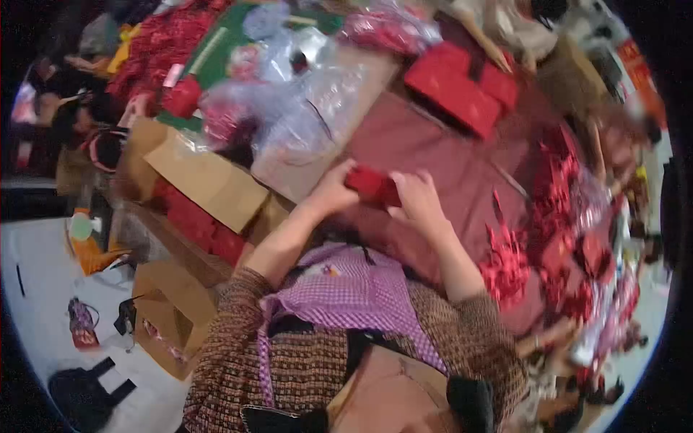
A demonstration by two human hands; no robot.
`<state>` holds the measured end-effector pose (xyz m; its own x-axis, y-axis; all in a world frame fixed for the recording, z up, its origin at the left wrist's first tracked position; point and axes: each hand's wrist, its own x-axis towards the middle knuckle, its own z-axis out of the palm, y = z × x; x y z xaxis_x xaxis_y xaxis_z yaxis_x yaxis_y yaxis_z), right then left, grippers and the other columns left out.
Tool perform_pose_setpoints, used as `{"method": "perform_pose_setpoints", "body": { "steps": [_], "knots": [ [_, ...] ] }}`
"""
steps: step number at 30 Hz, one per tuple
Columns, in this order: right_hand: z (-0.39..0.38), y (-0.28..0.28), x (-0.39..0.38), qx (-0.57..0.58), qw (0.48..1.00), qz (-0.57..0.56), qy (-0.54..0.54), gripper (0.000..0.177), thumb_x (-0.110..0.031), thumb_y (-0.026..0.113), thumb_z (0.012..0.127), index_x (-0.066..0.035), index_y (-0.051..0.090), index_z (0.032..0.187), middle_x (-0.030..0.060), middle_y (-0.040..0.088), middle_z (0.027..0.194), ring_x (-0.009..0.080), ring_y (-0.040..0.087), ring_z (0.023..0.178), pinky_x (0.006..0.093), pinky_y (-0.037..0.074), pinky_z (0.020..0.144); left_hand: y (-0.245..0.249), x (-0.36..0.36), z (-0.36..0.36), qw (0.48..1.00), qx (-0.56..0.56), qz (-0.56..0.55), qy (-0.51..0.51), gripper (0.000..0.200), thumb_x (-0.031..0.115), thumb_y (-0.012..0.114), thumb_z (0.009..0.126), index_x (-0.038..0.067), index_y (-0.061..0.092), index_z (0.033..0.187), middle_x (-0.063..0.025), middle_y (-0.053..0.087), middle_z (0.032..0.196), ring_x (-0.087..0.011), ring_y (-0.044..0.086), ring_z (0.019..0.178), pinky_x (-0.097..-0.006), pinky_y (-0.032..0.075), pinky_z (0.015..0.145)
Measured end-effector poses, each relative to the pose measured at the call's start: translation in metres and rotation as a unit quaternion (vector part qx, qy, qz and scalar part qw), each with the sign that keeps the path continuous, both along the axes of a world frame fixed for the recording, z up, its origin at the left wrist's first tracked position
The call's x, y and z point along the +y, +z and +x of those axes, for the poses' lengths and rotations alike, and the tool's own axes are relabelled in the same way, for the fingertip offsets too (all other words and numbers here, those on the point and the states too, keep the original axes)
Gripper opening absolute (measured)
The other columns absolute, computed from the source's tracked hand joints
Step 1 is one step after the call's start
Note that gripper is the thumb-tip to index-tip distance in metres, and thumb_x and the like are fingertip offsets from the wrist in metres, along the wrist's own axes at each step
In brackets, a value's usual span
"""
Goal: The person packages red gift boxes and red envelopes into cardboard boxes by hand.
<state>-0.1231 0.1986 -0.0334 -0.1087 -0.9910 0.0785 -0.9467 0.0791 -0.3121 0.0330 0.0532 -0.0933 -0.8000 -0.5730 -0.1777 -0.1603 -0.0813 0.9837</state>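
Note:
A small dark-red block-shaped item (373, 186), perhaps a little box, is held level above the maroon tabletop. My left hand (336, 189) closes on its left end, and my right hand (417, 196) grips its right end with the thumb low on the near side. Blur hides its exact kind. Beyond my hands, bright red boxes (458, 90) lie together on the maroon cloth (433, 151).
On the left stands an open cardboard box (209, 184) with red contents. Clear plastic bags (310, 115) cover a board at the back. Red glittery decorations (505, 263) pile up at right. Another cardboard box (173, 310) sits on the floor.

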Motion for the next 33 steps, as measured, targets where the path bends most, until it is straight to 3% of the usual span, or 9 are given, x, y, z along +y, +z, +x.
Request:
{"method": "perform_pose_setpoints", "body": {
  "steps": [2,6,8,15,18,24,25,30,33],
  "knots": [
    [0.003,0.006,0.001,0.019,0.999,-0.033,0.004,0.076,-0.022,0.076,0.059,-0.001,0.042,0.124,0.015,0.057,0.103,0.0298,0.054,0.1,0.0465,0.033,0.098,-0.041,0.0,0.005,0.985,-0.051,-0.166,0.002,0.042,0.018,0.076,0.064,0.005,0.058,0.099,-0.0117,0.062,0.085,-0.0235,0.061,0.083,-0.0355,0.048,0.076],
    [0.006,-0.018,0.0,0.033,0.999,0.0,0.019,0.076,-0.024,0.079,0.057,-0.001,0.044,0.121,0.0132,0.058,0.101,0.0285,0.055,0.095,0.043,0.037,0.091,-0.052,0.005,0.005,0.997,0.039,-0.058,-0.032,0.06,0.017,0.08,0.061,0.008,0.049,0.112,-0.0091,0.06,0.095,-0.0196,0.058,0.09,-0.0365,0.047,0.081],
    [0.005,-0.017,0.0,0.043,0.999,0.014,0.01,0.079,-0.024,0.08,0.056,-0.002,0.044,0.122,0.0123,0.058,0.098,0.0286,0.055,0.093,0.0421,0.038,0.087,-0.048,0.003,0.004,0.987,0.087,-0.134,-0.026,0.071,0.018,0.082,0.058,0.009,0.045,0.119,-0.0092,0.06,0.099,-0.0202,0.058,0.094,-0.0355,0.047,0.085],
    [-0.002,-0.005,0.003,0.022,0.999,0.028,0.019,0.097,-0.029,0.085,0.052,0.001,0.036,0.131,0.0148,0.057,0.101,0.0331,0.055,0.096,0.0436,0.039,0.088,-0.047,-0.001,0.006,0.988,-0.044,-0.141,-0.045,0.07,0.022,0.082,0.057,0.004,0.05,0.117,-0.0151,0.064,0.104,-0.0244,0.061,0.097,-0.0368,0.047,0.085],
    [-0.025,-0.004,0.011,-0.422,0.905,0.057,-0.002,0.122,-0.028,0.09,0.049,0.0,0.017,0.142,0.0217,0.046,0.131,0.0314,0.041,0.125,0.0435,0.035,0.1,-0.044,-0.001,0.007,0.988,-0.045,-0.139,-0.047,0.069,0.024,0.082,0.058,0.003,0.05,0.117,-0.0153,0.064,0.104,-0.026,0.061,0.098,-0.0373,0.047,0.086],
    [-0.056,-0.071,0.061,-0.603,0.791,-0.049,-0.093,0.144,-0.053,0.085,0.041,-0.004,-0.002,0.146,0.0194,0.03,0.144,0.0272,0.03,0.132,0.0387,0.025,0.109,-0.051,-0.006,0.004,0.99,-0.041,-0.125,-0.057,0.078,0.029,0.081,0.06,0.004,0.046,0.125,-0.0165,0.063,0.108,-0.0285,0.061,0.102,-0.0375,0.046,0.089],
    [-0.068,-0.097,0.066,-0.508,0.859,-0.004,-0.062,0.143,-0.045,0.087,0.042,-0.003,-0.003,0.145,0.0174,0.028,0.145,0.0258,0.03,0.132,0.0376,0.026,0.109,-0.057,-0.006,0.004,0.984,-0.062,-0.154,-0.058,0.082,0.03,0.081,0.06,0.003,0.045,0.127,-0.0175,0.063,0.11,-0.0287,0.06,0.103,-0.0373,0.046,0.09],
    [-0.031,-0.13,0.045,-0.602,0.79,-0.105,-0.045,0.124,-0.018,0.088,0.056,-0.005,0.004,0.146,0.0121,0.042,0.133,0.022,0.044,0.12,0.0351,0.041,0.098,-0.066,-0.006,0.001,0.98,-0.109,-0.157,-0.062,0.103,0.038,0.082,0.056,-0.003,0.032,0.137,-0.0233,0.057,0.119,-0.0317,0.056,0.11,-0.0375,0.044,0.095],
    [-0.031,-0.147,0.034,-0.567,0.809,-0.14,-0.072,0.093,-0.013,0.085,0.063,-0.005,0.029,0.137,0.0083,0.052,0.122,0.0202,0.052,0.11,0.0341,0.044,0.094,-0.059,-0.003,0.002,0.982,-0.128,-0.135,-0.03,0.107,0.037,0.081,0.059,-0.003,0.024,0.14,-0.0238,0.054,0.123,-0.0307,0.053,0.114,-0.0366,0.04,0.099]
  ]
}}
